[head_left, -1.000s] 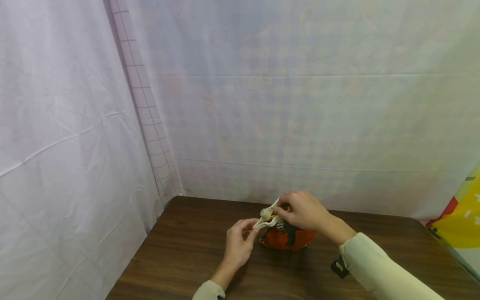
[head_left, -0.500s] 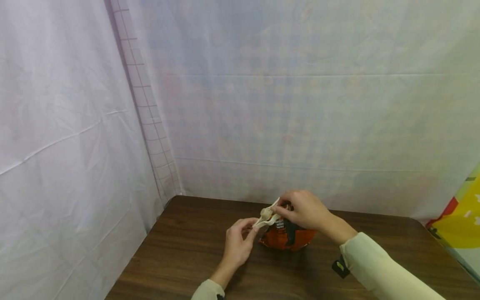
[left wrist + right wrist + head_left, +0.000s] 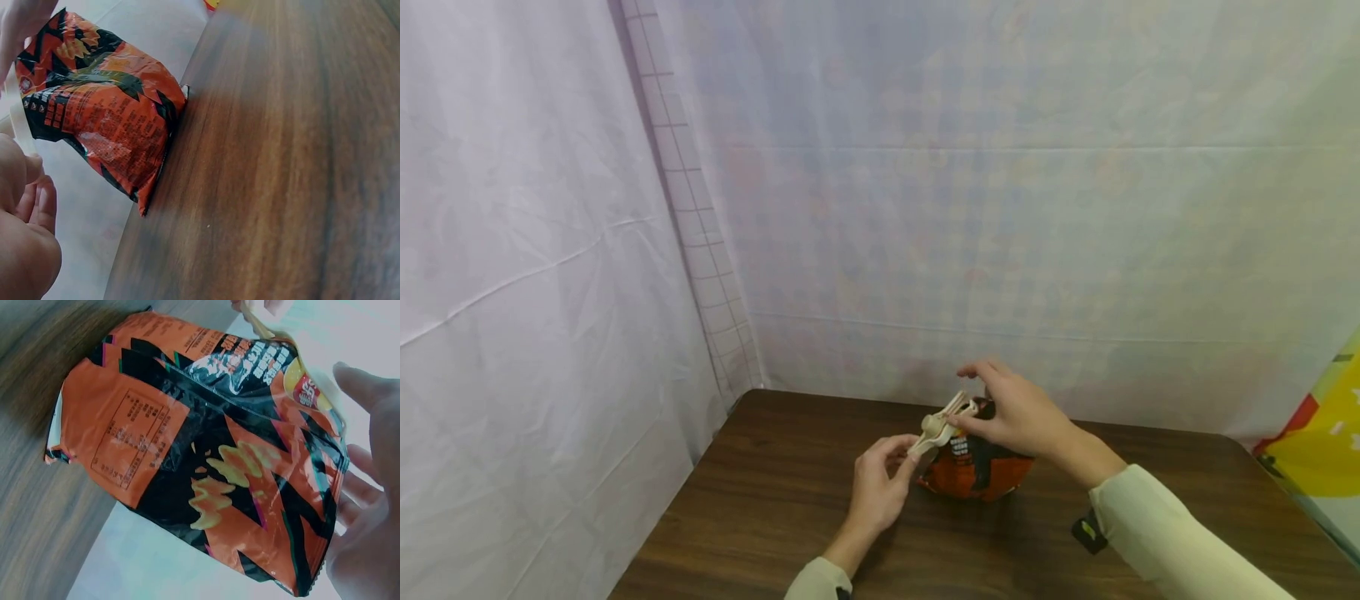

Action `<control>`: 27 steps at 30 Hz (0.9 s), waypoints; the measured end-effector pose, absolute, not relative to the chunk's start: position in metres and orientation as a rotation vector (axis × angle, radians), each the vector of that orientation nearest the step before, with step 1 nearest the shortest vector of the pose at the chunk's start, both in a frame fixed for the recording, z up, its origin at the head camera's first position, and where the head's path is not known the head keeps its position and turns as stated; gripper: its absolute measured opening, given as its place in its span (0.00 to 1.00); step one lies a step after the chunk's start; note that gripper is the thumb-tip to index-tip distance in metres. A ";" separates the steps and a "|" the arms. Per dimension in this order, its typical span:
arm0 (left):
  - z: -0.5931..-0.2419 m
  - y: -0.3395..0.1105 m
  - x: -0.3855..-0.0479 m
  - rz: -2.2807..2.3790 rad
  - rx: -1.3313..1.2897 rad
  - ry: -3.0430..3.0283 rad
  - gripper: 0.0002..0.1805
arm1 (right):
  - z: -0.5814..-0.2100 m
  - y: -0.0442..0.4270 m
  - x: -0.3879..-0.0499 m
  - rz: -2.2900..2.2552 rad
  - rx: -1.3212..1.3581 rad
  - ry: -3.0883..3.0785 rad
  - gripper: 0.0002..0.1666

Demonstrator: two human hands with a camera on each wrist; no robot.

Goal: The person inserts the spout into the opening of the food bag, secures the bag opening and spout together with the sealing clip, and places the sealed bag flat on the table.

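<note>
An orange and black snack bag (image 3: 958, 479) with chip pictures stands on the table. A cream clip (image 3: 936, 427), resembling a bag sealing clip, lies at the bag's top edge. With thumb and fingers, my left hand (image 3: 878, 487) pinches the clip's near end; the left wrist view shows the pinch beside the bag (image 3: 119, 119). My right hand (image 3: 1022, 412) is at the clip's far end, fingers spread and lifted off, thumb close to the clip. Whether that thumb touches it is unclear. In the right wrist view, the right hand's fingers (image 3: 359, 487) lie behind the bag's top edge.
The brown wooden table (image 3: 760, 500) has its back edge near a pale curtain (image 3: 1000, 208). Another white curtain (image 3: 535, 292) hangs at the left. A yellow and red item (image 3: 1326, 433) is beyond the table's right side.
My right hand has loosened its pinch on the clip's far end; its fingers have risen and spread. The clip's far end shows more. My left hand stays nearly still.
</note>
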State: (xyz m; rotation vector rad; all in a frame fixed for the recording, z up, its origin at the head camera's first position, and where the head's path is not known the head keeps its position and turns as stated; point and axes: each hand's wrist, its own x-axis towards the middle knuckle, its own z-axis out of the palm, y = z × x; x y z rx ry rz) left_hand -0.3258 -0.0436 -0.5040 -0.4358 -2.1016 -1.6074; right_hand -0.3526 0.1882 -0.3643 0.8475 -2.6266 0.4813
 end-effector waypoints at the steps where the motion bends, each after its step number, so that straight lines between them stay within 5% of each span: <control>1: -0.504 -0.043 -0.326 -1.607 -0.432 -2.104 0.09 | -0.364 0.189 -0.352 0.470 0.849 -2.634 0.40; 4: -0.502 -0.043 -0.325 -1.613 -0.426 -2.103 0.09 | -0.363 0.192 -0.352 0.452 0.889 -2.652 0.43; 12: -0.502 -0.042 -0.323 -1.625 -0.422 -2.093 0.09 | -0.365 0.192 -0.350 0.455 0.958 -2.634 0.25; 27: -0.503 -0.043 -0.323 -1.627 -0.425 -2.080 0.08 | -0.369 0.190 -0.350 0.456 0.971 -2.586 0.13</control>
